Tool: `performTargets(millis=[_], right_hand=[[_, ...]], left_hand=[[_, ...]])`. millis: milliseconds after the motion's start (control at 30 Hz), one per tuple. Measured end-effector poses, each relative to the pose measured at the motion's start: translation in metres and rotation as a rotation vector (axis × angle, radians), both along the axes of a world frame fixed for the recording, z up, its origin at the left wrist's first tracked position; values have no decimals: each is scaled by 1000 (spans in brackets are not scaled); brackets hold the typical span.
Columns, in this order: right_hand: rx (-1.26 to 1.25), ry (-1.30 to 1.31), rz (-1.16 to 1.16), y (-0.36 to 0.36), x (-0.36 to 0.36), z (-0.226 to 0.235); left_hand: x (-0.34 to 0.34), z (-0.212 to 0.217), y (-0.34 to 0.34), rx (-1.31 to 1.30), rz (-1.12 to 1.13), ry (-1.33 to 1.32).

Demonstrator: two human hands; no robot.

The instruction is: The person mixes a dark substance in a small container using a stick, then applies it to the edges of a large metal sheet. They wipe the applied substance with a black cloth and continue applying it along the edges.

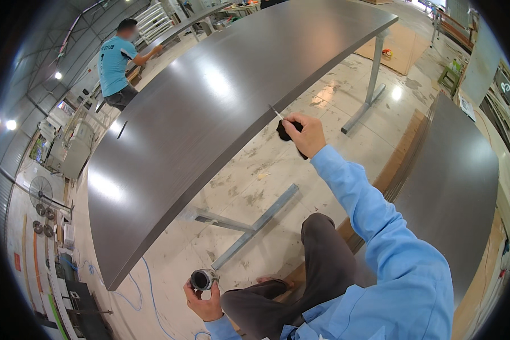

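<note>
My right hand (307, 136) pinches a thin brush (277, 113) with a pale shaft. Its dark tip meets the near edge of a long dark-brown tabletop panel (204, 130). A black cloth (283, 132) is bunched in the same hand, below the thumb. Low in front of me, my left hand (205, 305) grips a small round pot (201, 280) with a dark inside and a smeared grey rim. The pot is held apart from the panel, near its lower end. How full it is I cannot tell.
Metal legs (255, 226) stand under the panel. At my right lies another dark panel (445, 187) on stacked cardboard (399, 158). A blue hose (151, 283) runs over the floor. A person in a turquoise shirt (114, 65) works beyond the panel. A small black strip (122, 130) lies on it.
</note>
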State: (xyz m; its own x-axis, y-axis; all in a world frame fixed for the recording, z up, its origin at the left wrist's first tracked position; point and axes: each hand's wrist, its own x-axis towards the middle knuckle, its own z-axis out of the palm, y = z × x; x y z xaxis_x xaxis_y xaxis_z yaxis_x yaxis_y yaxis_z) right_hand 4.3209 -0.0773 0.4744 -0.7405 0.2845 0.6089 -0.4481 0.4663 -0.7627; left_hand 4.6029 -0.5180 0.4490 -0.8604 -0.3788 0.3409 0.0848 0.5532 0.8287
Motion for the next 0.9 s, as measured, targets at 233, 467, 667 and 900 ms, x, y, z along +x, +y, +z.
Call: performTargets(millis=[233,467,667,900], right_hand=[[-290,-27,-626,156,-73,-5],[-630,-111,-393,287,-1,-34],[-708,-409,-403,218,84,-9],[-878,-340,-240,150,58,69]], left_hand=[[-28,-5,13,-15,-62,-63],[-72,-17,34,17,-309,-278],[-106,77,64,130,-650,-372],[-147,191,81,88,-807,-400]])
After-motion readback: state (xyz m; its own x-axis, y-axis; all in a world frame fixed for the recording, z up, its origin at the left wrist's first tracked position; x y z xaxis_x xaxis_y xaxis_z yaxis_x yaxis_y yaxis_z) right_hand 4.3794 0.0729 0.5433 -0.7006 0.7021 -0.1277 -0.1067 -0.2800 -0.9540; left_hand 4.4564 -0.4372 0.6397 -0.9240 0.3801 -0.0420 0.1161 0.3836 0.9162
